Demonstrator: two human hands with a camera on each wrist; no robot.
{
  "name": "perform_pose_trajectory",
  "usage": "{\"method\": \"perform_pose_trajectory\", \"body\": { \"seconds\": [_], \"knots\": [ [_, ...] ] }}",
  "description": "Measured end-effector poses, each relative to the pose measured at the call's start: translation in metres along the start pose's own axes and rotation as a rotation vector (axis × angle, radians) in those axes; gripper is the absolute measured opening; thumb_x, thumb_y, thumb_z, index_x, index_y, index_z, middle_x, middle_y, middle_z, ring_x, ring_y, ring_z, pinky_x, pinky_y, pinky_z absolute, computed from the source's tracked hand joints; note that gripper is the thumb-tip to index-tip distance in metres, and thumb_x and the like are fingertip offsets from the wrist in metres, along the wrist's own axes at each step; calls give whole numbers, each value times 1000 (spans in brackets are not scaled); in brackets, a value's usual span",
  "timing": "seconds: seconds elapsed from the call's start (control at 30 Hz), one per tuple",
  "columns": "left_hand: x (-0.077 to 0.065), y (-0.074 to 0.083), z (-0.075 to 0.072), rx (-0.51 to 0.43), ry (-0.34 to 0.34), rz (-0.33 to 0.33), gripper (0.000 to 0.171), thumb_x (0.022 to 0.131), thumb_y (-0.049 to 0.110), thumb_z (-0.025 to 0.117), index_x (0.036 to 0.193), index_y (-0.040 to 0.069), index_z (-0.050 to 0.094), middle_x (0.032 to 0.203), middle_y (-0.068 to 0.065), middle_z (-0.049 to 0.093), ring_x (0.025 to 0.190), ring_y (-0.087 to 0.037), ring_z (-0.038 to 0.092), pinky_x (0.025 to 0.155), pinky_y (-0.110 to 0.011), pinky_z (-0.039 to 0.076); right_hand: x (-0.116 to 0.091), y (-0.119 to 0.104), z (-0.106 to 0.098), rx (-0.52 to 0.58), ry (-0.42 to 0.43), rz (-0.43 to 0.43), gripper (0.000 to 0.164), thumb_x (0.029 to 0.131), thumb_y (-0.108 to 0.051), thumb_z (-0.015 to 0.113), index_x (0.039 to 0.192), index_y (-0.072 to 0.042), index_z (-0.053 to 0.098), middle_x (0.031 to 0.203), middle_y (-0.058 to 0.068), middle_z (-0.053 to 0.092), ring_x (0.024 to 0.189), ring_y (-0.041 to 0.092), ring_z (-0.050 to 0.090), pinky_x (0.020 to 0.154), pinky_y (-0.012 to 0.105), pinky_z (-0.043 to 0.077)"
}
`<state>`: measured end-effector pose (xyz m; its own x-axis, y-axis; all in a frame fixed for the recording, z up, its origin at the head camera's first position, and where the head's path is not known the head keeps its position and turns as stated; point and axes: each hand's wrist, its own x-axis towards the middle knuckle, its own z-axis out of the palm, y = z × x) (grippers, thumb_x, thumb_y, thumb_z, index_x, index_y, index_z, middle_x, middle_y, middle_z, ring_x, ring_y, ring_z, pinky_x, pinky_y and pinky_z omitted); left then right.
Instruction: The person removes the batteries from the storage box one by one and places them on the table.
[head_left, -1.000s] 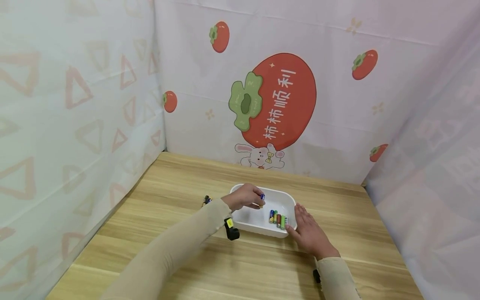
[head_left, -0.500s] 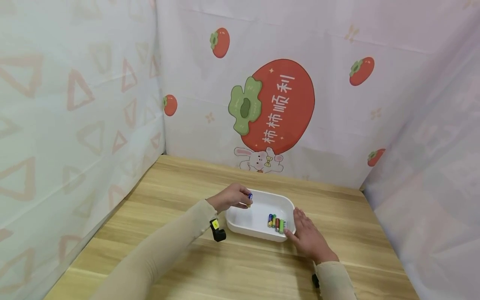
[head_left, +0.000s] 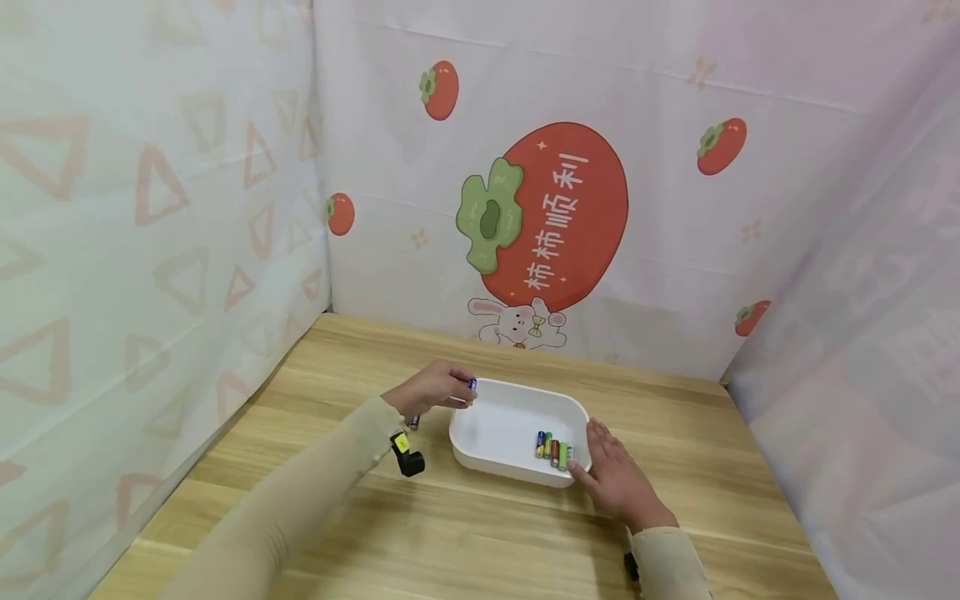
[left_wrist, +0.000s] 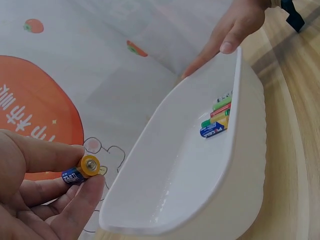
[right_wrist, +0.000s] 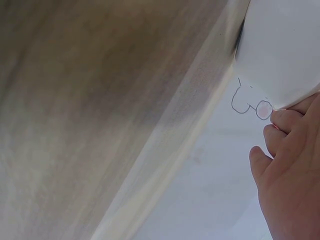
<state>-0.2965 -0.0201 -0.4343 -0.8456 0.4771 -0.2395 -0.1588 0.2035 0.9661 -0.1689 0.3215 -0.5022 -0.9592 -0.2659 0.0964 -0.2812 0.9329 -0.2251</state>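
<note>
My left hand (head_left: 433,387) pinches a blue-and-yellow battery (left_wrist: 73,175) between thumb and fingertips, its metal tip showing in the left wrist view. The hand hovers at the left end of a white oval-cornered tray (head_left: 506,417). Inside that tray, at its right end, several batteries (head_left: 555,452) in blue, green and red lie side by side in a row. My right hand (head_left: 622,479) lies along the tray's right end with straight fingers, the thumb at the near rim. In the right wrist view its fingers (right_wrist: 275,140) reach along the white tray wall.
Left of the tray, another dark battery (head_left: 414,422) lies on the wooden table (head_left: 465,533), partly covered by the left hand and wrist. Printed cloth walls (head_left: 390,275) stand at the back and on both sides.
My left hand has carried the battery leftward, from above the tray to its left end. The right hand stays against the tray. The head view has shifted slightly.
</note>
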Motion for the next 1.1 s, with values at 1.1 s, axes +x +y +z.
{"method": "perform_pose_trajectory", "body": {
  "seconds": [1.1],
  "knots": [
    [-19, -40, -86, 0, 133, -65, 49, 92, -1, 64, 135, -14, 45, 117, -22, 56, 113, -39, 57, 89, -37, 54, 2, -1, -4, -77, 7, -18, 85, 100, -57, 39, 150, 9, 20, 157, 22, 19, 144, 37, 15, 116, 53, 15]
  ]
}}
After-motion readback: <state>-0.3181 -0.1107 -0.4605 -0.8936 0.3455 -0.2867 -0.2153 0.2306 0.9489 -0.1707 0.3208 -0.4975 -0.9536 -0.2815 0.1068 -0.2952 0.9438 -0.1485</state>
